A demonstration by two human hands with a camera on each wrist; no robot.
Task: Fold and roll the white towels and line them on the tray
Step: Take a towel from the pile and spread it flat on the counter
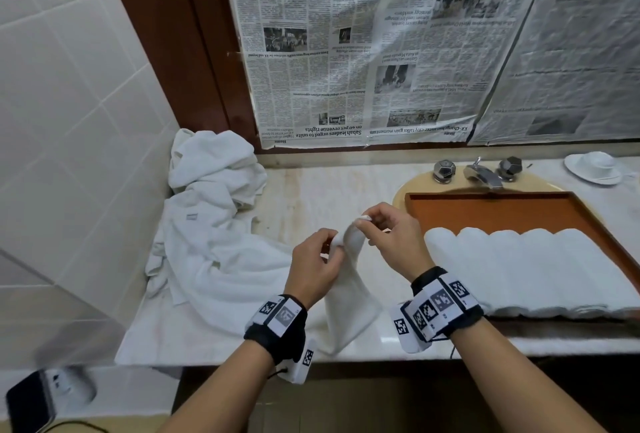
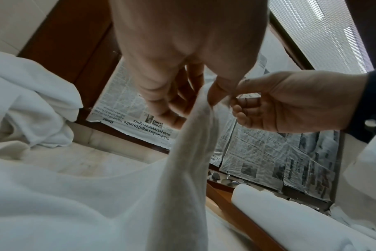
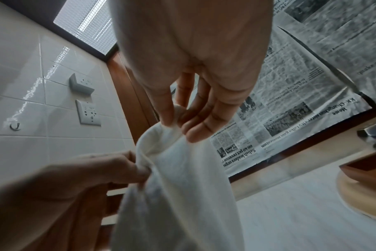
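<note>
A small white towel (image 1: 349, 294) hangs above the marble counter, held up by its top edge. My left hand (image 1: 317, 259) pinches that edge on the left, and my right hand (image 1: 388, 235) pinches a corner just to the right and a little higher. The same towel (image 2: 189, 152) drapes down from both hands in the left wrist view, and in the right wrist view the towel (image 3: 178, 186) hangs from my thumb and fingertips. Several rolled white towels (image 1: 526, 270) lie side by side on the brown tray (image 1: 491, 207) at the right.
A heap of loose white towels (image 1: 211, 224) covers the counter's left side up to the tiled wall. Behind the tray are the faucet (image 1: 481, 173) with two knobs and a white saucer (image 1: 594, 167). Newspaper (image 1: 381, 51) covers the mirror. A dark device (image 1: 29, 401) lies low at the left.
</note>
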